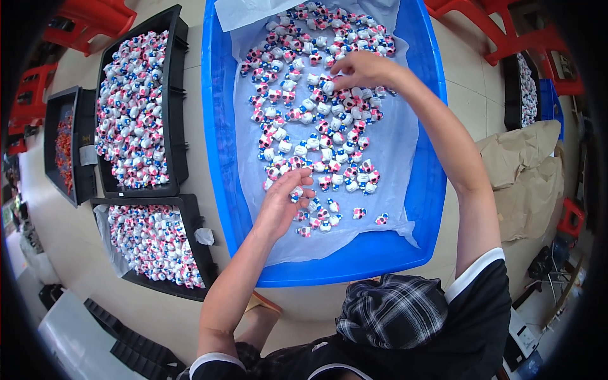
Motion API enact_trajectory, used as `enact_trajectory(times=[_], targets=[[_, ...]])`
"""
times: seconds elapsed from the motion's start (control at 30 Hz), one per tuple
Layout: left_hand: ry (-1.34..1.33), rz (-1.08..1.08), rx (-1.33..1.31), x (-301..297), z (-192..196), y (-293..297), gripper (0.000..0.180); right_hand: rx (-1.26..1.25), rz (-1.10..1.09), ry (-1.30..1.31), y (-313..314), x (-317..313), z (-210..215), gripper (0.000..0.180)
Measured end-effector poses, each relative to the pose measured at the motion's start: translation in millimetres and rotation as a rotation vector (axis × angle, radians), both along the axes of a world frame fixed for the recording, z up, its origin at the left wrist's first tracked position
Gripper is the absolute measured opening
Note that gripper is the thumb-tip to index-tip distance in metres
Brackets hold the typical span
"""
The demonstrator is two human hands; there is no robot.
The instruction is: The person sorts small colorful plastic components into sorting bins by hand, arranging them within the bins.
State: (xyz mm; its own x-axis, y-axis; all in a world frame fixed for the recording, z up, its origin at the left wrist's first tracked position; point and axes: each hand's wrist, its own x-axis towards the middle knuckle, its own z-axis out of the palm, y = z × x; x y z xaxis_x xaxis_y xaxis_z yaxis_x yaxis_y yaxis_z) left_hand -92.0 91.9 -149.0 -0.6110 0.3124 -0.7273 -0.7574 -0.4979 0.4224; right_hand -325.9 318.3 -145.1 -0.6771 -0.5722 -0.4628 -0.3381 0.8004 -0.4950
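Many small white, pink and blue figurines point(326, 154) lie spread on a white paper sheet point(386, 209) inside a big blue tub point(354, 259). My left hand point(283, 201) is over the near left part of the spread, its fingers curled around a small figurine that shows blue between them. Loose figurines lie beside its fingertips. Farther off, my right hand point(362, 69) reaches over the denser far part of the pile. Its thumb and fingers are apart, with the fingertips close to a white figurine; whether they touch it I cannot tell.
On the left stand two black crates point(175, 101) full of similar figurines, one behind the other, and a smaller dark crate point(77, 136) with orange-red pieces. Brown paper point(522, 171) lies to the right. Red stools point(487, 25) stand at the far corners.
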Motion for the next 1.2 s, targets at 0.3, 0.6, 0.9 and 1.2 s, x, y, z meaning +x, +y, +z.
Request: enact_trajectory(times=[0.3, 0.6, 0.9, 1.2], targets=[[-0.049, 0.014, -0.042, 0.3, 7.8, -3.0, 0.030, -0.203, -0.126, 0.825, 22.3, -89.9, -64.3, 0.032], [-0.109, 0.026, -0.089, 16.0, 16.8, -10.3, 0.031, 0.191, -0.152, 0.620, 10.4, -18.3, -22.8, 0.034], [-0.139, -0.017, -0.095, 23.8, 16.9, -10.8, 0.028, -0.021, 0.242, 0.081, -7.5, 77.5, -13.0, 0.036], [-0.125, 0.000, -0.089, 28.1, 15.0, -11.4, 0.028, -0.203, -0.309, -0.432, 29.1, 48.5, 16.3, 0.032]])
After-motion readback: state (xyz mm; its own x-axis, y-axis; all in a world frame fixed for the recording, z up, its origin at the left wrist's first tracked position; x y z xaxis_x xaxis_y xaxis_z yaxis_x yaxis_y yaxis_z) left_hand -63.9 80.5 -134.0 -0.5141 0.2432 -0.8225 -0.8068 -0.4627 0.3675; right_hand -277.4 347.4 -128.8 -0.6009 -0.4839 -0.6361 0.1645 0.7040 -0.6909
